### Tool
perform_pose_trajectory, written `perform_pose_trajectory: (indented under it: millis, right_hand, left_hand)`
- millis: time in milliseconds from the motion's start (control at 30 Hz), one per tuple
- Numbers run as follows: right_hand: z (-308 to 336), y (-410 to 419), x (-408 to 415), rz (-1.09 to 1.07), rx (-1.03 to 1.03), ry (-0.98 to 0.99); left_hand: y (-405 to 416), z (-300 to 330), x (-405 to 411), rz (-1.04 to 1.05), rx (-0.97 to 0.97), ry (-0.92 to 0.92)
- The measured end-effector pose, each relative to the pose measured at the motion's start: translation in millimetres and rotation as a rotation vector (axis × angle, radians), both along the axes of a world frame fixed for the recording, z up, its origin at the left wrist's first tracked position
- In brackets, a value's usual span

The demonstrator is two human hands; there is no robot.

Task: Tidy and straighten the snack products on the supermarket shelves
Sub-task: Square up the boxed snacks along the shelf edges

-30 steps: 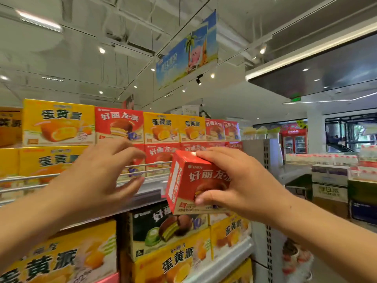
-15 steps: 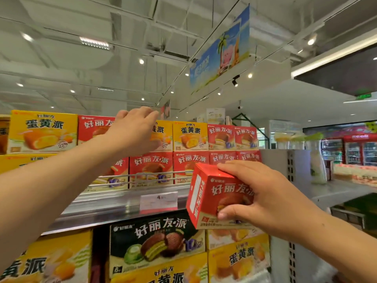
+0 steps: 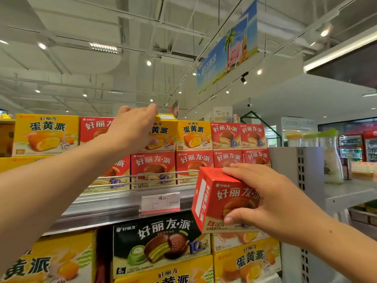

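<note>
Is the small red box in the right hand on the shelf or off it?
Off it. The right hand holds the small red box in front of the shelf.

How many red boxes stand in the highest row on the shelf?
3: one red box partly behind the left hand, two more at the row's right end. Others may be hidden behind.

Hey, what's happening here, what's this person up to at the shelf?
A person is tidying boxed snack cakes on a supermarket shelf. The right hand holds a small red box out in front of the shelf edge, fingers on top and thumb underneath. The left hand reaches up to the top row and grips a yellow box, fingers over its top edge. Around it, red and yellow boxes stand in two stacked rows behind a wire rail. The red box is not yet placed.
</note>
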State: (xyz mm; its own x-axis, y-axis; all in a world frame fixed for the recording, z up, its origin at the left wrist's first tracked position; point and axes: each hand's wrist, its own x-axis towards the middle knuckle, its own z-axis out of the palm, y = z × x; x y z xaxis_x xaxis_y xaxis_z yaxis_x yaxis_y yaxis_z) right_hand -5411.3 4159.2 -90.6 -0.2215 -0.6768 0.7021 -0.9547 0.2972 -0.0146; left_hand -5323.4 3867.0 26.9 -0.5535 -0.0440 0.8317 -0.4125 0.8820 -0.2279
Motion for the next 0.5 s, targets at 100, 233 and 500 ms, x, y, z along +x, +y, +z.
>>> perform_pose_trajectory:
  millis: [100, 233, 500]
  right_hand:
    - [2, -2, -2, 0.025, -0.018, -0.016]
    - [25, -8, -4, 0.097, -0.106, -0.021]
    - [134, -76, 5, 0.097, -0.255, 0.202]
  left_hand:
    - [12, 2, 13, -0.075, -0.012, 0.054]
    - [28, 1, 55, -0.247, 0.096, 0.176]
    - [8, -32, 148, -0.176, 0.149, 0.156]
